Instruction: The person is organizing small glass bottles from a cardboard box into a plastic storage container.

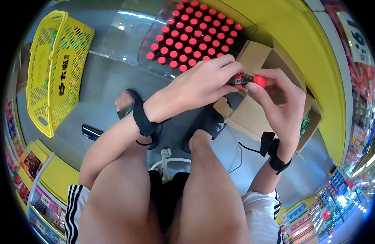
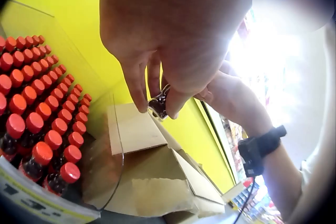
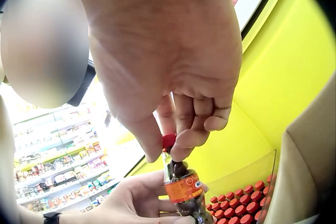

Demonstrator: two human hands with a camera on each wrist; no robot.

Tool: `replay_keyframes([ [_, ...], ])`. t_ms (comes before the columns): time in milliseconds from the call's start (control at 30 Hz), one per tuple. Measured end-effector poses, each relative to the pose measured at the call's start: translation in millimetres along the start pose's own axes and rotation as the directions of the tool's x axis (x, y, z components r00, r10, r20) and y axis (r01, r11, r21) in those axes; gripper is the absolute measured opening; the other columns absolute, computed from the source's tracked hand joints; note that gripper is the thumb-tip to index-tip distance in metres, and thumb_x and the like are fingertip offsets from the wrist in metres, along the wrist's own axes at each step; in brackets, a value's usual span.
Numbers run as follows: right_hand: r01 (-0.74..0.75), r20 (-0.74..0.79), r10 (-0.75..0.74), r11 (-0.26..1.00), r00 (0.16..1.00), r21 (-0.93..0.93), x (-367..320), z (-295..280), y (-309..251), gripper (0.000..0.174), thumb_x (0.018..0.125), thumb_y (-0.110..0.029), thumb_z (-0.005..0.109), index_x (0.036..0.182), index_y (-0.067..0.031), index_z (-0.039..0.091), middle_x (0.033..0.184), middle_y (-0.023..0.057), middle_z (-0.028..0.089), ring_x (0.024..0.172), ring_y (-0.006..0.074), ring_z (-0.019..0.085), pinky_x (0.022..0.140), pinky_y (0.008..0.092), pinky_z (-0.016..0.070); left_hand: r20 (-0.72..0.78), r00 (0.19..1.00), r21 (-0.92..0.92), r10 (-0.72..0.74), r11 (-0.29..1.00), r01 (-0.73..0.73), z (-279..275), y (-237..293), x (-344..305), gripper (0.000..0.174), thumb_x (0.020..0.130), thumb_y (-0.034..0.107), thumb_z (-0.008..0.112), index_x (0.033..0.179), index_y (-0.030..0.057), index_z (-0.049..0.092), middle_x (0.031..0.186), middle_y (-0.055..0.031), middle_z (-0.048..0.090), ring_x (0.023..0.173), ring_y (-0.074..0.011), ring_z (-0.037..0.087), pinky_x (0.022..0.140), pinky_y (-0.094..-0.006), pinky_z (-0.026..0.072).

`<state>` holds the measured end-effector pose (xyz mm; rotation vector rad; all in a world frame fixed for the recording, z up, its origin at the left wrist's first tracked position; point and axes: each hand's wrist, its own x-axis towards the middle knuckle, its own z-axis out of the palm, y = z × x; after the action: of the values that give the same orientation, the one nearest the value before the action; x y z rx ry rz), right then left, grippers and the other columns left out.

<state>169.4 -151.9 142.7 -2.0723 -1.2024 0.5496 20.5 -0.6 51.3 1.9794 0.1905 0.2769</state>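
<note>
Both hands meet on one small dark bottle (image 1: 245, 79) with an orange-red label (image 3: 184, 188) and a red cap (image 1: 259, 81). My left hand (image 1: 197, 79) grips the bottle's body towards its base. The cap end is pinched between thumb and fingers of my right hand (image 1: 285, 97). In the right wrist view the bottle stands slightly tilted, cap up, its lower part partly covered by left fingers. Left of the hands, rows of similar red-capped bottles (image 1: 188, 29) fill a clear-walled bin (image 1: 143, 51). Below the hands is an open cardboard box (image 1: 247, 118).
A yellow shopping basket (image 1: 85, 36) stands on the floor at the left, near a dark phone (image 1: 91, 132). Sandaled feet (image 1: 211, 124) and a white stand (image 1: 166, 156) are close to the knees. A yellow panel (image 1: 325, 85) borders the box; stocked shelves line both sides.
</note>
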Motion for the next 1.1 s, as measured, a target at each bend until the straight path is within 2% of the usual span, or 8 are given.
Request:
replay_keyframes([
  [167,0.147,0.005,-0.147,0.988,0.989,-0.051,7,32,-9,0.029,0.090,-0.008,0.087,0.117,-0.0034,0.079,0.092,0.0096,0.074,0.073,0.0203,0.069,0.066,0.0324,0.0574,-0.112,0.993,0.091,0.041,0.995,-0.031,-10,-16,-26,0.042,0.088,0.007,0.088,0.126,0.0006,0.071,0.107,-0.0106,0.069,0.095,-0.0257,0.074,0.083,-0.0377,0.0622],
  [267,0.160,-0.025,-0.161,0.987,0.987,-0.033,9,52,-14,0.029,0.090,-0.009,0.087,0.118,-0.0039,0.078,0.094,0.0096,0.074,0.074,0.0204,0.070,0.066,0.0333,0.0581,-0.170,0.985,0.085,0.009,0.996,0.006,-19,-27,-42,0.041,0.087,0.009,0.090,0.123,0.0003,0.073,0.105,-0.0107,0.071,0.094,-0.0246,0.075,0.083,-0.0369,0.0627],
  [433,0.239,-0.028,-0.240,0.971,0.970,-0.023,15,84,-13,0.027,0.090,-0.008,0.084,0.115,-0.0053,0.076,0.095,0.0100,0.074,0.084,0.0304,0.071,0.072,0.0408,0.0587,-0.229,0.973,0.132,-0.018,0.990,0.050,-31,-39,-59,0.039,0.086,0.007,0.089,0.122,0.0020,0.074,0.103,-0.0105,0.072,0.091,-0.0249,0.074,0.081,-0.0367,0.0616],
  [567,0.248,-0.014,-0.248,0.969,0.969,-0.012,23,97,-15,0.027,0.090,-0.007,0.084,0.115,-0.0056,0.076,0.094,0.0092,0.073,0.084,0.0296,0.071,0.071,0.0409,0.0581,-0.365,0.930,0.129,-0.032,0.988,0.085,-25,-43,-68,0.038,0.088,0.004,0.085,0.123,0.0025,0.073,0.104,-0.0108,0.071,0.091,-0.0267,0.074,0.079,-0.0390,0.0615],
  [633,0.275,0.035,-0.273,0.959,0.961,-0.063,29,97,-17,0.029,0.088,-0.004,0.087,0.116,-0.0046,0.080,0.093,0.0078,0.075,0.076,0.0197,0.071,0.071,0.0327,0.0588,-0.380,0.923,0.108,-0.061,0.988,0.110,-22,-42,-70,0.040,0.087,0.003,0.085,0.125,0.0019,0.072,0.106,-0.0114,0.071,0.092,-0.0272,0.075,0.080,-0.0390,0.0619],
  [667,0.277,0.038,-0.275,0.959,0.961,-0.061,30,100,-17,0.029,0.088,-0.004,0.087,0.116,-0.0046,0.080,0.093,0.0078,0.075,0.076,0.0197,0.071,0.071,0.0327,0.0588,-0.390,0.917,0.086,-0.086,0.988,0.130,-22,-42,-71,0.041,0.087,0.002,0.084,0.127,0.0014,0.072,0.108,-0.0120,0.071,0.093,-0.0277,0.076,0.081,-0.0390,0.0624],
  [733,0.299,0.021,-0.299,0.954,0.954,-0.008,32,105,-17,0.027,0.089,-0.005,0.083,0.115,-0.0073,0.077,0.093,0.0081,0.072,0.085,0.0286,0.070,0.073,0.0398,0.0578,-0.387,0.917,0.100,-0.096,0.984,0.145,-22,-45,-73,0.043,0.087,0.002,0.084,0.128,0.0012,0.071,0.110,-0.0120,0.071,0.094,-0.0273,0.077,0.082,-0.0384,0.0628],
  [1100,0.321,-0.003,-0.322,0.944,0.947,0.081,36,140,-14,0.027,0.088,-0.005,0.083,0.113,-0.0053,0.074,0.089,0.0096,0.069,0.082,0.0297,0.069,0.072,0.0423,0.0573,-0.378,0.924,0.232,-0.055,0.961,0.152,-53,-64,-93,0.045,0.084,0.005,0.088,0.126,0.0027,0.072,0.107,-0.0098,0.073,0.094,-0.0229,0.078,0.083,-0.0353,0.0640],
])
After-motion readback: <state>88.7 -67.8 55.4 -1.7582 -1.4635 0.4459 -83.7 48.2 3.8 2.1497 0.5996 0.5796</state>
